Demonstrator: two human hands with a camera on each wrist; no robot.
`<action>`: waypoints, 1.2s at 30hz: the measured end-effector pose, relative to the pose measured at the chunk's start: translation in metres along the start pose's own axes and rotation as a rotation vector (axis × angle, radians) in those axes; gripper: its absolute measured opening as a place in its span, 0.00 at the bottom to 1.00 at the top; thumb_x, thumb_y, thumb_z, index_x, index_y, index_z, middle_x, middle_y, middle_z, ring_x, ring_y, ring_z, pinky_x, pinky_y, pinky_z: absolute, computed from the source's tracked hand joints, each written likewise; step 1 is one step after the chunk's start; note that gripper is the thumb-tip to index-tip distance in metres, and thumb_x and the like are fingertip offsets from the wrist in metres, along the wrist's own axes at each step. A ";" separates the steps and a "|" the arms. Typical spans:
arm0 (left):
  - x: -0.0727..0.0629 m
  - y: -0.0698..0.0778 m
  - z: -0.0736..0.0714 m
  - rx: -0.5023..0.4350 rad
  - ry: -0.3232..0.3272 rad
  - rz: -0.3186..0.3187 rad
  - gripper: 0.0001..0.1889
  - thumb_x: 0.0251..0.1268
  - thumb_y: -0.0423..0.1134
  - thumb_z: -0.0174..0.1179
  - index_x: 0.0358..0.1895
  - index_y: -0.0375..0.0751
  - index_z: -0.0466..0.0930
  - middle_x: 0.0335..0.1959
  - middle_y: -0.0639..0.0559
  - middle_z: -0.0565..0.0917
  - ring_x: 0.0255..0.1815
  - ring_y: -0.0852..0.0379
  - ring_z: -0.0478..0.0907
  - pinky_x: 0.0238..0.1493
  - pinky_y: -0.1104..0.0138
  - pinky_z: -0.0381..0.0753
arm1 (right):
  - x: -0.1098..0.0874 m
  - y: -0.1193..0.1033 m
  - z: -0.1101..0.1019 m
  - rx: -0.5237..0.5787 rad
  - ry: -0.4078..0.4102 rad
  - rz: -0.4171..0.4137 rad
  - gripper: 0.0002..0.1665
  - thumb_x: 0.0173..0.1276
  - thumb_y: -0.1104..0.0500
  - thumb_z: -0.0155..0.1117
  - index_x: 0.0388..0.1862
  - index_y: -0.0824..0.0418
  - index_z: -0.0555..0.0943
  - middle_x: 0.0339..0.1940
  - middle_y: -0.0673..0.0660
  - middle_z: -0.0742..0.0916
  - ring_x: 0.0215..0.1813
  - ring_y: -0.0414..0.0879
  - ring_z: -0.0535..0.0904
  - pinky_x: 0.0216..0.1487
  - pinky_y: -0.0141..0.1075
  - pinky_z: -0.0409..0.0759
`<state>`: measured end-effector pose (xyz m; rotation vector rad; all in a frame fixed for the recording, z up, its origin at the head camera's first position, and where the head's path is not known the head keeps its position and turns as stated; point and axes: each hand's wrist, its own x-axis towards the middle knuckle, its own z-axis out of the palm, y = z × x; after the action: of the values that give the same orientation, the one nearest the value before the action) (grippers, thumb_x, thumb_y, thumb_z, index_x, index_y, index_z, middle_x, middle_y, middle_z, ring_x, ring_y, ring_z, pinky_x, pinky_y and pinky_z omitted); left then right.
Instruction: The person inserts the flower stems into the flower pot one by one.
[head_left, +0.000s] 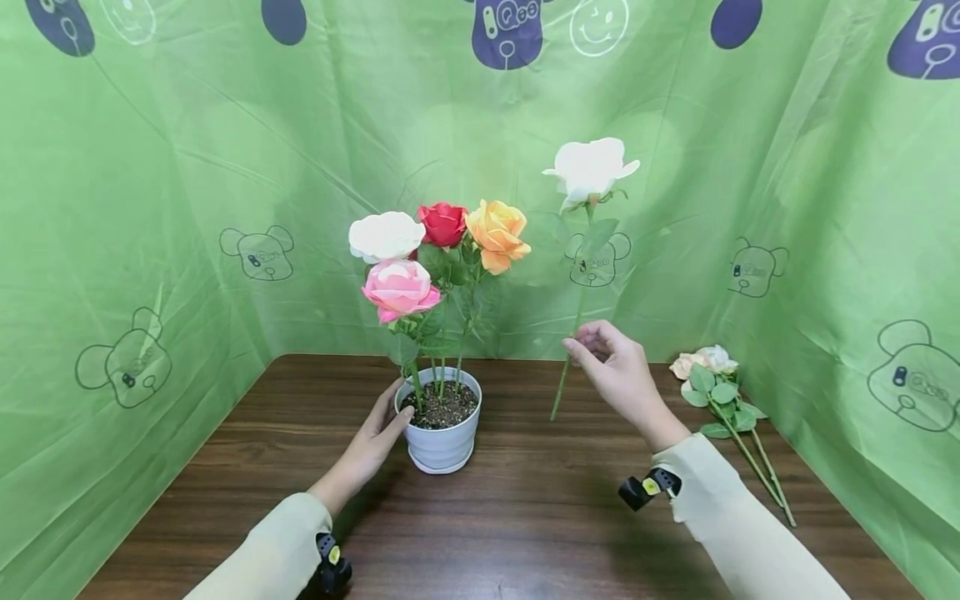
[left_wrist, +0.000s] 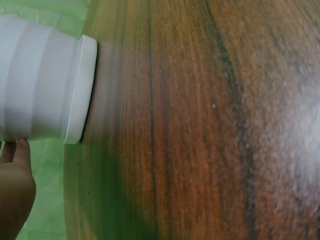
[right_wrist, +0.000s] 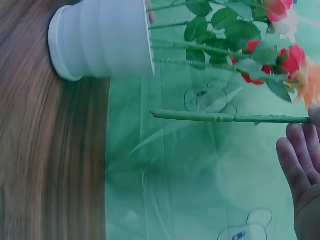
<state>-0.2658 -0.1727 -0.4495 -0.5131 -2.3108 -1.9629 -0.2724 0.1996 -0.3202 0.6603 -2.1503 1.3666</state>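
Note:
In the head view my right hand (head_left: 613, 367) pinches the green stem of a white rose (head_left: 591, 171), held upright in the air right of the pot. Its bare lower stem (right_wrist: 200, 116) shows in the right wrist view, the cut end pointing toward the table. My left hand (head_left: 378, 429) holds the white flower pot (head_left: 442, 446) at its left side, thumb at the rim and fingers along the outer wall. Dark soil (head_left: 442, 408) fills the pot. Standing in it are a white rose (head_left: 386, 237), a pink rose (head_left: 401, 289), red blooms (head_left: 442, 224) and an orange rose (head_left: 497, 235).
Two pale roses (head_left: 705, 362) with leafy stems lie at the right side of the wooden table (head_left: 540, 517). A green printed cloth (head_left: 322, 150) hangs behind the table and along both sides. The pot stands on a white saucer (head_left: 440, 469).

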 end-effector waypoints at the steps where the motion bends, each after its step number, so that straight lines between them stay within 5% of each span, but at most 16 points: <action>1: 0.000 0.000 0.000 0.000 0.000 -0.002 0.33 0.81 0.43 0.49 0.81 0.43 0.45 0.79 0.37 0.53 0.78 0.41 0.51 0.74 0.49 0.53 | 0.001 -0.002 0.003 0.010 -0.005 -0.001 0.11 0.71 0.57 0.68 0.42 0.63 0.79 0.34 0.57 0.87 0.34 0.48 0.85 0.36 0.32 0.84; 10: 0.000 -0.001 0.001 0.005 -0.005 0.001 0.33 0.81 0.43 0.49 0.81 0.44 0.45 0.80 0.37 0.51 0.78 0.40 0.49 0.74 0.48 0.52 | 0.012 -0.020 0.028 0.070 -0.029 -0.044 0.08 0.71 0.65 0.66 0.43 0.68 0.79 0.34 0.64 0.87 0.34 0.56 0.85 0.35 0.30 0.83; 17: 0.000 0.000 0.002 0.010 -0.001 -0.006 0.33 0.81 0.44 0.49 0.81 0.45 0.45 0.80 0.37 0.49 0.79 0.40 0.48 0.75 0.48 0.52 | 0.014 -0.063 0.043 0.106 -0.050 -0.094 0.06 0.70 0.70 0.64 0.41 0.73 0.78 0.33 0.64 0.85 0.35 0.61 0.83 0.37 0.31 0.83; 36: 0.000 -0.003 0.000 0.004 -0.004 0.002 0.33 0.82 0.43 0.49 0.81 0.44 0.45 0.80 0.38 0.49 0.79 0.40 0.48 0.75 0.49 0.51 | 0.022 -0.073 0.097 0.152 -0.006 -0.156 0.06 0.69 0.70 0.66 0.42 0.73 0.81 0.36 0.63 0.88 0.35 0.55 0.84 0.35 0.35 0.81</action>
<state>-0.2667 -0.1731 -0.4520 -0.5188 -2.3150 -1.9575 -0.2573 0.0803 -0.2930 0.8724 -1.9677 1.4536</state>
